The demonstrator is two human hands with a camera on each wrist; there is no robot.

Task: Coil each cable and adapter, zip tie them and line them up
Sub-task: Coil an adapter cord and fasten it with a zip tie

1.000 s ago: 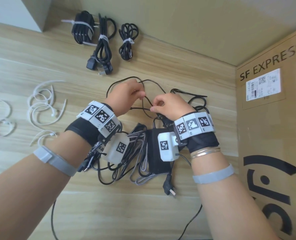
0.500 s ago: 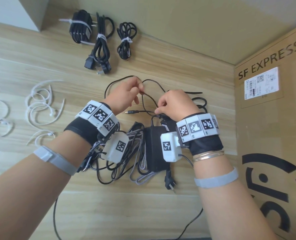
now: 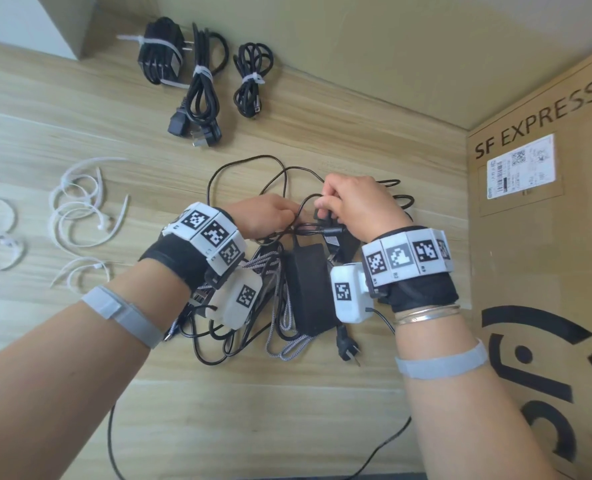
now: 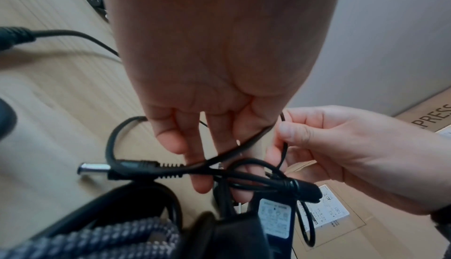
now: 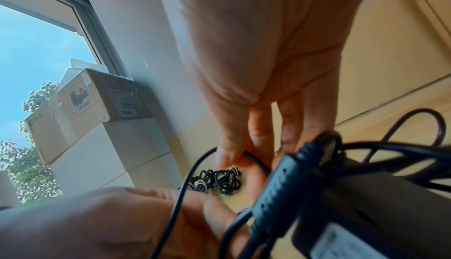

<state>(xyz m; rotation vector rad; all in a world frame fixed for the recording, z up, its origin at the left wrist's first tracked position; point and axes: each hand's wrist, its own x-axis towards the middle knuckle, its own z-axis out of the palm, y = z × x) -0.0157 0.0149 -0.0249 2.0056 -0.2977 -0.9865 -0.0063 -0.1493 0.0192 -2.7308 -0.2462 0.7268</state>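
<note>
A thin black cable loops over the wooden table from a tangle on it. My left hand grips this cable near its barrel plug. My right hand pinches the same thin cable between thumb and finger, just right of the left hand. Below both hands lie a black adapter brick, a small labelled adapter and a grey braided cable. Three coiled, zip-tied bundles lie in a row at the table's far edge.
Loose white zip ties lie at the left of the table. A large cardboard box marked SF EXPRESS stands close on the right. A wall runs behind the tied bundles. A black wire trails off the near edge.
My left hand has come down and right with the thin cable, closing up to the right hand. The barrel plug now lies between the two hands.
</note>
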